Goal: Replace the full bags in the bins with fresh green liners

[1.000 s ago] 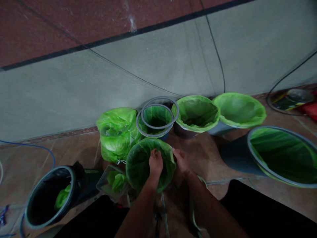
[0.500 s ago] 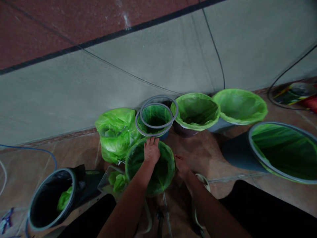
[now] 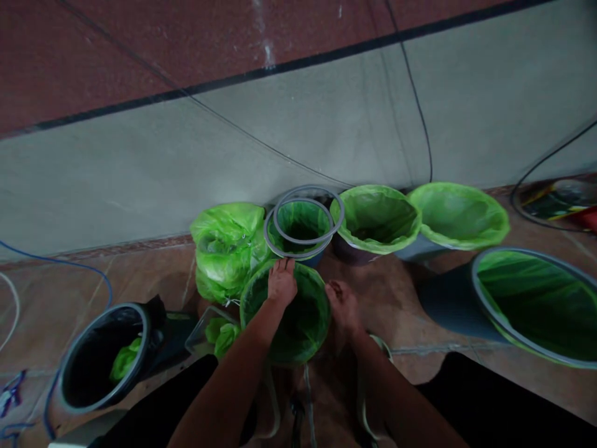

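In the head view, a trash bin (image 3: 303,348) lined with a thin green bin liner (image 3: 313,292) stands between my legs. The liner is folded over its rim. My left hand (image 3: 282,283) reaches across the bin's mouth, with its fingers hooked over the liner at the far rim. At the right side of the rim, my right hand (image 3: 342,303) has its fingers curled against the liner's outer edge; the exact grip is partly hidden. Just behind this bin, two loose grey rings (image 3: 338,214) lie on another green-lined bin (image 3: 317,256).
Two green-lined bins (image 3: 377,246) (image 3: 459,242) stand by the wall, and a larger one (image 3: 448,298) leans at the right. A stuffed green bag (image 3: 228,249) sits left. Nearer are a clear container (image 3: 198,330) and a black-lined bin (image 3: 105,358). Cables (image 3: 422,118) hang along the wall.
The view has tilted and shifted slightly. My left hand stays at the far rim, while my right hand has turned a little, with its curled fingers showing more at the right edge.
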`<state>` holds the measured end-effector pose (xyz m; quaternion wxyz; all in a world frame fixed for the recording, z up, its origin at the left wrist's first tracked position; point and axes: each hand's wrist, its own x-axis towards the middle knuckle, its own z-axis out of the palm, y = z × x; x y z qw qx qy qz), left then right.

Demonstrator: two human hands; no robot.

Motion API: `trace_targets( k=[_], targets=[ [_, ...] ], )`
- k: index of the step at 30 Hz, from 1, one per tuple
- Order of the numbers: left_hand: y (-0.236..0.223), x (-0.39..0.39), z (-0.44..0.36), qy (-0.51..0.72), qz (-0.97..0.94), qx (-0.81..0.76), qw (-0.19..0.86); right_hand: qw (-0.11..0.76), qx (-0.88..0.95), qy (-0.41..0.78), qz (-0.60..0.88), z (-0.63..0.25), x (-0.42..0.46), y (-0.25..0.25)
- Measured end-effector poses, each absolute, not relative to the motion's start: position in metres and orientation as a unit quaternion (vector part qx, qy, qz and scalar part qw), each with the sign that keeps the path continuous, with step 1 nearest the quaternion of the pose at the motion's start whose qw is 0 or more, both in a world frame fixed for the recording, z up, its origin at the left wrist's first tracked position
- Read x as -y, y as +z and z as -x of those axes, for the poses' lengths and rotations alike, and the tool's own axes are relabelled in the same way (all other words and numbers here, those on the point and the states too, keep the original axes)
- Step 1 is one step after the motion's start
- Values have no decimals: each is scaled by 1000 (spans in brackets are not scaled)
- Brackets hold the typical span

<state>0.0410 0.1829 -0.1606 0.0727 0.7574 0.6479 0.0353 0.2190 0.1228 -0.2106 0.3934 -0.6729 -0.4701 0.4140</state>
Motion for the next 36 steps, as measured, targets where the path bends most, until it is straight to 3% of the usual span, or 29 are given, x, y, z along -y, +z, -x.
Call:
trace_targets(
  k=[5,9,15,21,27,33,36],
  targets=[
    [-147,-175,-12,26,-667,-744,32,208,579,373,695,-202,-117,-200],
    [-143,-156,19,-58,-558,-818,125,130,591,341,720,-209,-124,-199],
    [-159,-114,29,-68,-516,-828,209,140,575,310,744,-224,-109,-202],
    [-154,-103,24,-57,-512,-823,239,85,576,309,752,-236,-109,-188],
    [-136,-142,27,49,-542,-814,204,232,620,288,692,-211,-179,-162],
    [-150,-189,11,53,-620,-737,265,134,697,304,636,-183,-214,-170],
    [-158,-189,10,54,-660,-696,277,124,725,312,601,-186,-208,-185]
  ],
)
